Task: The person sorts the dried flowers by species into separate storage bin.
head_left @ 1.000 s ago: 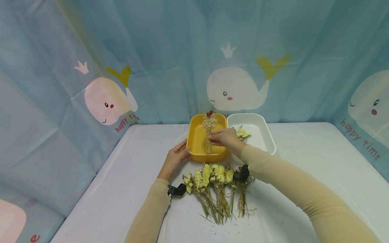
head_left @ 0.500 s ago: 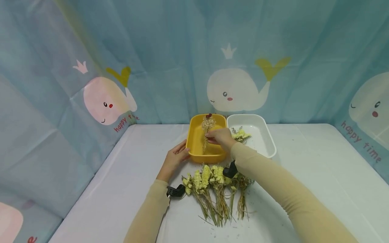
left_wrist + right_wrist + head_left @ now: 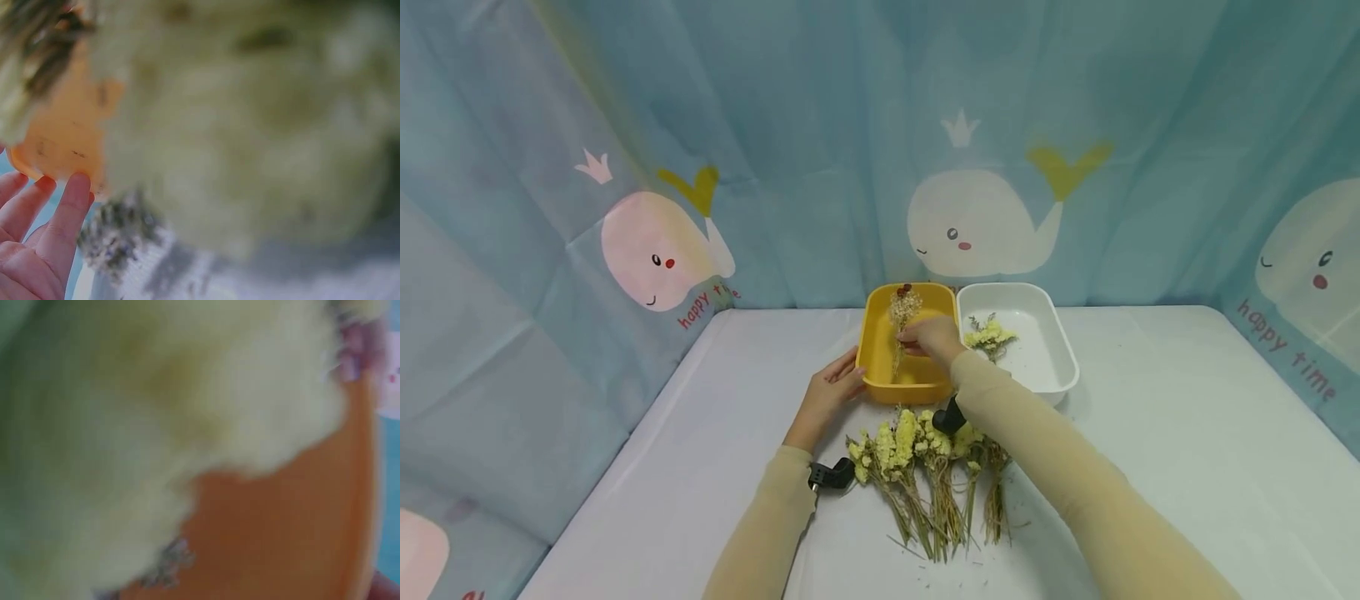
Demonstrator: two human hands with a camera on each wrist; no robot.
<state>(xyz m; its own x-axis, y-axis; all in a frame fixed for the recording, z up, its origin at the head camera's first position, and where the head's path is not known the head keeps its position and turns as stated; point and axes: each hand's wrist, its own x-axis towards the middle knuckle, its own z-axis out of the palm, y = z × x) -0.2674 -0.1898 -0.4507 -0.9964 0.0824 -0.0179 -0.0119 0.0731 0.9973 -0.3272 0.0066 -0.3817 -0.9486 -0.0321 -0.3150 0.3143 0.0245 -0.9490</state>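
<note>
My right hand pinches the thin stems of a small dried-flower bunch with cream blossoms and dark red tips. It holds the bunch over the yellow tray, heads toward the far end. My left hand rests at the tray's left wall near the front corner. In the left wrist view its straight fingers touch the tray's outside. Blurred pale yellow flowers fill much of the right wrist view and hide the right hand's grip there.
A white tray stands against the yellow tray's right side, holding a sprig of yellow flowers. Several bunches of yellow dried flowers lie in front, stems toward me, with bits of stem scattered around. A whale-print curtain hangs behind the table.
My right hand has moved left and slightly lower with the dried-flower bunch, further over the yellow tray's inside. The left hand stays at the tray's wall.
</note>
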